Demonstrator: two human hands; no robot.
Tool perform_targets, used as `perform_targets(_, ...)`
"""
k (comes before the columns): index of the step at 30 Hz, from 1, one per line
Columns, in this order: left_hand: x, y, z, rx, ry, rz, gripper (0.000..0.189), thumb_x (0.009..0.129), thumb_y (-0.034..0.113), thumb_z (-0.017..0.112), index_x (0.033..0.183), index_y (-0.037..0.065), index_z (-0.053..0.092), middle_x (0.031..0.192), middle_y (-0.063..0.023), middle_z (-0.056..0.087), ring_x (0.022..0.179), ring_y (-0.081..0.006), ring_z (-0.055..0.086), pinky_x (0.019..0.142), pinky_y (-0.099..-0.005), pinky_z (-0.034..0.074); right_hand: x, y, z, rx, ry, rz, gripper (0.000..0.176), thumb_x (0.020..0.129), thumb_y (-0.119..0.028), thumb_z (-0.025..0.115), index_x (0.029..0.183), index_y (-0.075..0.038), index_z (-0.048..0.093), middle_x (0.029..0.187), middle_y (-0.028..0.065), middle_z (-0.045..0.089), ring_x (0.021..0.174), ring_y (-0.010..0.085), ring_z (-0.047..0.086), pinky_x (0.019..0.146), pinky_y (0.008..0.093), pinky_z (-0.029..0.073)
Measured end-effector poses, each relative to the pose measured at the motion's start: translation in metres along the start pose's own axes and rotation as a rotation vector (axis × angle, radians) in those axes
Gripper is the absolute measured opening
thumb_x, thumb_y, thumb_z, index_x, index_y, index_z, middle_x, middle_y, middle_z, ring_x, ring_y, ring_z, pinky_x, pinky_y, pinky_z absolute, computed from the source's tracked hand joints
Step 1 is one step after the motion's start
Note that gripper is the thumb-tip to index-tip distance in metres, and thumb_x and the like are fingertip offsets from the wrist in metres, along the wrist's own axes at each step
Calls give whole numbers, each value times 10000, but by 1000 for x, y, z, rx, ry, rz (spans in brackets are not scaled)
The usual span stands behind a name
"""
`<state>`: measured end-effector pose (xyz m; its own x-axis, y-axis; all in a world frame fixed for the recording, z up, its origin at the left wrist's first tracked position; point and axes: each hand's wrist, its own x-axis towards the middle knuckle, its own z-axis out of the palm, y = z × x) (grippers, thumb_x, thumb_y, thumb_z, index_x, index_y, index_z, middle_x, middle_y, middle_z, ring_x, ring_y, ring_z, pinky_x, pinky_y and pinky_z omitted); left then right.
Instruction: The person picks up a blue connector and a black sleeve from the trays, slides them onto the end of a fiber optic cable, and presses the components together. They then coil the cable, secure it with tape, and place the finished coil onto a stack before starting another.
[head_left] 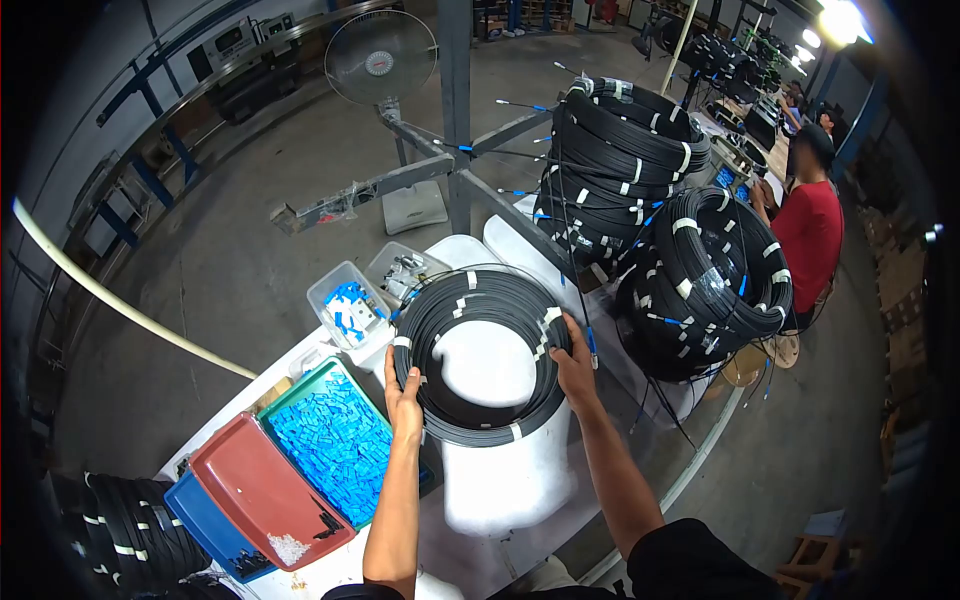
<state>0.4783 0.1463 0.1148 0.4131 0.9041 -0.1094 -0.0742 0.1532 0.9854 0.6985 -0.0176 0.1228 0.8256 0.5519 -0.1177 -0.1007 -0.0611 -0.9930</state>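
Observation:
A coil of black cable (485, 432), bound with short white ties, is held between my two hands above the white table. My left hand (404, 400) grips its left side, thumb on top. My right hand (573, 368) is closed round its right side. White surface shows through the coil's centre. Left of the coil are a clear box (318, 297) with blue and white parts and another clear box with metal-coloured parts. A green tray (378, 412) full of small blue pieces lies nearer my left forearm.
Tall stacks of black cable coils (625, 160) stand at the right, beside a person in a red shirt (808, 225). A metal post (456, 100) with arms rises behind the table. Red (240, 460) and blue trays lie at lower left. A fan (380, 62) stands beyond.

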Motion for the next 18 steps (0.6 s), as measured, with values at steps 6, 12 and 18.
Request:
perform_targets(6,7,-21,-9,-14,-32,58,729,1015,417,588,1590,90,283,1515,-169,445,1335,-252,460,1142,-359,330,2,7,4,-11,49,3,750,781,59,492,1519,-55,428,1486,139,492,1348,227,484,1136,297,330)
perform_targets(12,6,-25,-9,-4,-26,97,716,1016,435,583,1585,100,307,1475,-160,473,1295,-222,466,1119,-325,329,5,25,0,8,15,-98,750,802,-23,496,1539,-138,413,1466,120,505,1280,219,509,1090,269,347)
perform_targets(18,8,-28,-9,-12,-71,85,728,1028,407,569,1603,97,246,1490,-159,468,1308,-230,471,1111,-318,337,24,52,-10,-15,3,-179,728,792,-15,521,1513,-40,422,1436,125,533,1273,219,522,1090,276,360)
